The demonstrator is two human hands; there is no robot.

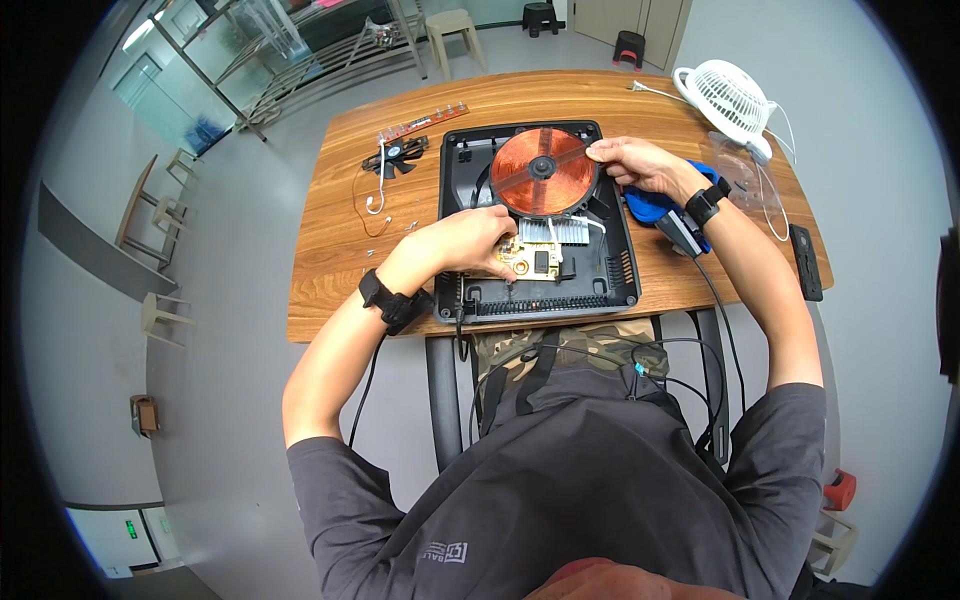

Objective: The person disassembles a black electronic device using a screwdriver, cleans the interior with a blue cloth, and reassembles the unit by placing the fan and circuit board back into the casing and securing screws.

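An open black plastic housing (462, 165), like the base of an induction cooker, lies on the table in front of me. Inside its far half sits a round, flat copper coil (525, 185) with a dark hub. My right hand (645, 165) pinches the coil's right edge between thumb and fingers. Nearer to me is a yellowish circuit board (525, 262) carrying a finned silver heat sink (560, 231). The fingers of my left hand (472, 238) close around the board's left side and hide part of it. White leads run beside the heat sink.
Left of the housing lie a small black fan (397, 156), an orange control strip (430, 121), a white cable and some screws. To the right are a blue object (648, 207), a white desk fan (728, 100), a clear disc (745, 180) and a black bar (805, 262).
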